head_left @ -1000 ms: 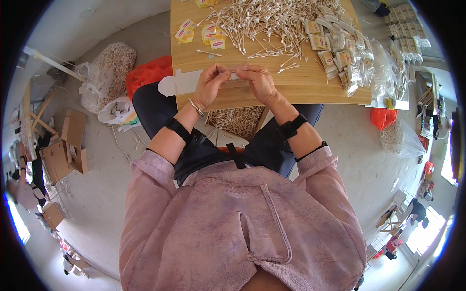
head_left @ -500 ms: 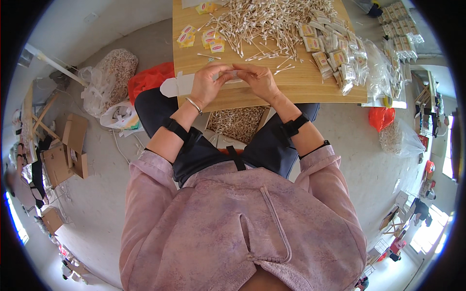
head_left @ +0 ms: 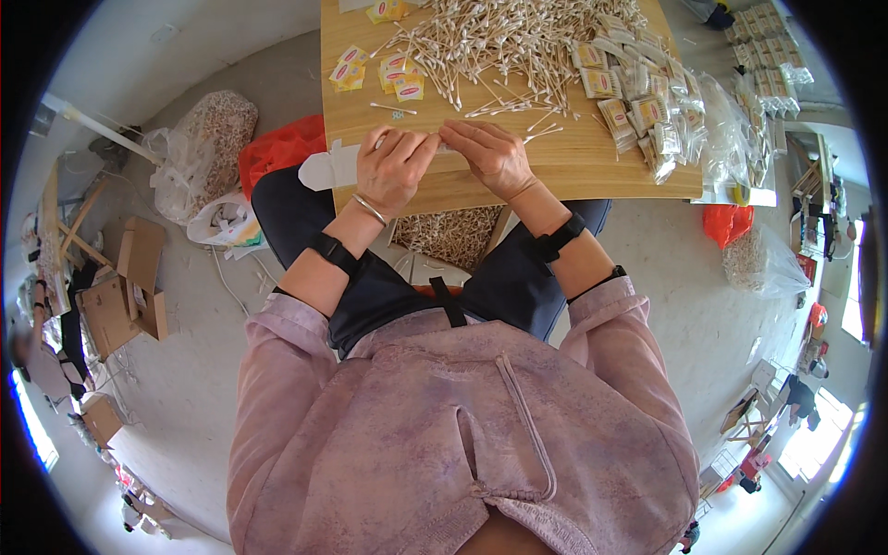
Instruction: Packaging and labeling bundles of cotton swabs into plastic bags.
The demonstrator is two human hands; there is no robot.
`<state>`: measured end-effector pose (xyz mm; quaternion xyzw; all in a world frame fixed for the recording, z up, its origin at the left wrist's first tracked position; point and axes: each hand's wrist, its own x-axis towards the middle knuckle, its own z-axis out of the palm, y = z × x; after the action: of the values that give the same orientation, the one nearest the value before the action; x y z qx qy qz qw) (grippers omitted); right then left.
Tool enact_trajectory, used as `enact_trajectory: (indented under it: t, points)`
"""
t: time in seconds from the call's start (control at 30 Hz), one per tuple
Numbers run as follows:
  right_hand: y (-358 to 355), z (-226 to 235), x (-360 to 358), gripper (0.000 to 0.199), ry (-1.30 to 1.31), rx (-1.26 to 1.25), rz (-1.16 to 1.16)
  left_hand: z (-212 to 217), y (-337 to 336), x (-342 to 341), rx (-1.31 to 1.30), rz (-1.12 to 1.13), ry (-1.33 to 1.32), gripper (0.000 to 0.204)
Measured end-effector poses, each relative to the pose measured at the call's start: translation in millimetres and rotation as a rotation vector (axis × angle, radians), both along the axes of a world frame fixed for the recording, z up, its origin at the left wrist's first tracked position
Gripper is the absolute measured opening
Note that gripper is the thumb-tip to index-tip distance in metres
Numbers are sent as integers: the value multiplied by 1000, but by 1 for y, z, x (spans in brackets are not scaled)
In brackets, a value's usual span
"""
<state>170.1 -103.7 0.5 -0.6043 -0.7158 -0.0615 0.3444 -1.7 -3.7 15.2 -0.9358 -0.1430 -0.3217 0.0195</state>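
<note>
So, big grey concrete floor (head_left: 185, 388) all round, with open room left and right of the seated person. Clutter along the left edge though: flattened cardboard boxes (head_left: 125, 287), a clear sack of pale bits (head_left: 208, 148), a red plastic bag (head_left: 282, 153). More bags and an orange-red one (head_left: 726, 224) over on the right.

Wooden table (head_left: 573, 171) up top, near edge right over the knees, its right corner close to a stack of clear bags (head_left: 731, 139). Bare strip of wood along the near edge, about the only free spot on it. Heap of cotton swabs (head_left: 509, 42) spread across the far half, filled little packets (head_left: 638, 111) piled at the right, yellow labels (head_left: 379, 69) at the left.

Left hand (head_left: 393, 166) and right hand (head_left: 495, 157) side by side on that bare strip, fingers curled, pinching a small clear packet (head_left: 442, 146) between them. Can't tell what's inside it, too small. Silver bangle (head_left: 368, 210) on the left wrist, black straps on both forearms.
</note>
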Motion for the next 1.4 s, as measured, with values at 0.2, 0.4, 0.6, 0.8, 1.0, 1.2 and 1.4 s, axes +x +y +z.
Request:
enact_trajectory:
  t: [0.2,0.4,0.6,0.8,1.0,1.2,1.4]
  points:
    - [0,-3,0,37,-253,130,-39,-3,-2,-4,34,1,17,21]
    - [-5,-1,-4,34,-263,118,-50,0,-8,-6,117,35,33,21]
    - [-6,-4,-5,38,-212,87,-66,1,-6,-6,154,10,95,20]
    - [-2,-1,-8,28,226,-18,-48,5,-4,-3,-57,10,53,18]
    - [-11,-7,-18,14,843,-261,-114,2,-6,-2,-528,-7,-29,16]
    - [-11,-4,-19,12,893,-290,-118,-10,-3,-1,-1150,-25,-112,18]
    - [-14,-4,-28,17,1060,-307,-158,-24,-9,4,-1417,-31,-186,20]
